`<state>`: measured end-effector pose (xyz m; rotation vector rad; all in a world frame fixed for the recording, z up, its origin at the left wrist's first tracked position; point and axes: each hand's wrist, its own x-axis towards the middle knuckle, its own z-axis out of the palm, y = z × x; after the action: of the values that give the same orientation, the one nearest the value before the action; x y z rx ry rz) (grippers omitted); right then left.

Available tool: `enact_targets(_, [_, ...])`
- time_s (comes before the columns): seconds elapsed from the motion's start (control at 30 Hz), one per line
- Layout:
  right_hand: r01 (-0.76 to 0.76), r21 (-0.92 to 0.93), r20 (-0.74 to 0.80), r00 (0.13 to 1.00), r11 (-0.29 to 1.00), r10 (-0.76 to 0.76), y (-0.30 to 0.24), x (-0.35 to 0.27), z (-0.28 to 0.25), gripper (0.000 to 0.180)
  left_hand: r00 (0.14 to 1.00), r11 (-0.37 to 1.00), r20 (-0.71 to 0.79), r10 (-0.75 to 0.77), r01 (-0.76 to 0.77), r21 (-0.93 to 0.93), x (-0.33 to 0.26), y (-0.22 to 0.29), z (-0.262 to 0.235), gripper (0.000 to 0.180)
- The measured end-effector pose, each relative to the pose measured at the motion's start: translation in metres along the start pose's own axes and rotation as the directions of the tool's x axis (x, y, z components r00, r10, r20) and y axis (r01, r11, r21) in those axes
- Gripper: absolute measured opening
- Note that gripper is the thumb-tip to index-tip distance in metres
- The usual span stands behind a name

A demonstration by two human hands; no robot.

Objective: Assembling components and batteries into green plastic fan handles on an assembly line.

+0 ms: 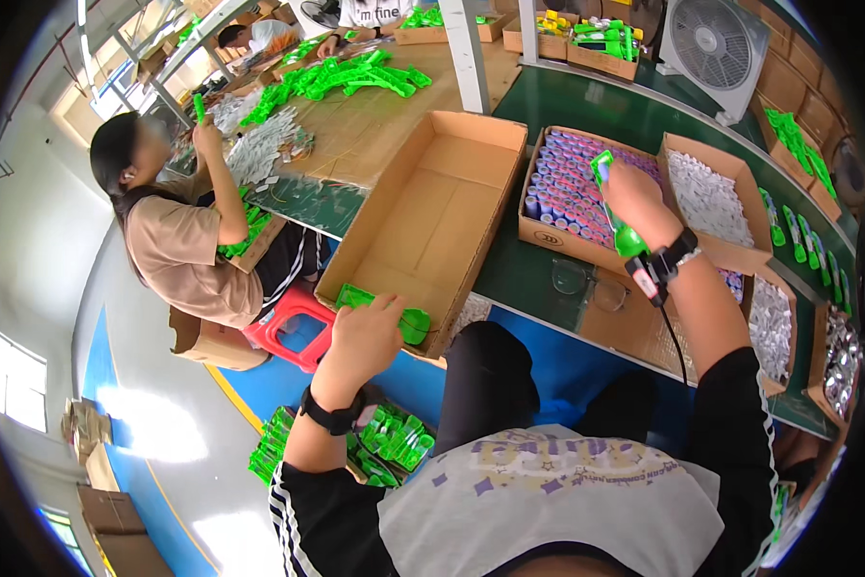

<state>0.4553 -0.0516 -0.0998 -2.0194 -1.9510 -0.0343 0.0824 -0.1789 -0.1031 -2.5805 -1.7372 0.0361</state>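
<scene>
My right hand (pixel 634 199) is closed around a long green plastic casing (pixel 627 240), whose other end sticks out past the fingers. It hovers over a cardboard box (pixel 572 236) packed with pink and purple cylindrical cells (pixel 559 183). At the near left corner of a long shallow cardboard box (pixel 430 231), my left hand (pixel 363 337) grips another green plastic casing (pixel 415 326). That casing shows on both sides of the hand; the fingertips are partly hidden.
Boxes of small silvery-white parts (pixel 706 197) stand right of the cells. Clear glasses (pixel 586 284) lie near the table's front edge. Green casings (pixel 394 442) fill a container beside my left leg. A co-worker (pixel 187 221) sits at left by a red stool (pixel 298 327). A fan (pixel 711 48) stands behind.
</scene>
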Motion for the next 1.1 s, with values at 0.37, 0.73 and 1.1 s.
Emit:
enact_targets(0.37, [0.660, 0.085, -0.099, 0.751, 0.746, -0.653, -0.064, 0.020, 0.036, 0.013, 0.984, 0.984, 0.038, 0.175, -0.173, -0.035, 0.018, -0.006, 0.009, 0.050])
enact_targets(0.73, [0.524, -0.082, -0.065, 0.846, 0.848, -0.529, -0.084, 0.023, 0.053, 0.012, 0.960, 0.957, -0.134, 0.246, -0.218, 0.193, 0.036, -0.017, 0.024, 0.045])
enact_targets(1.1, [0.380, 0.117, 0.087, 0.916, 0.918, -0.391, -0.073, 0.013, 0.034, 0.016, 0.814, 0.707, -0.481, -0.326, -0.128, -0.696, 0.052, -0.014, -0.005, 0.053])
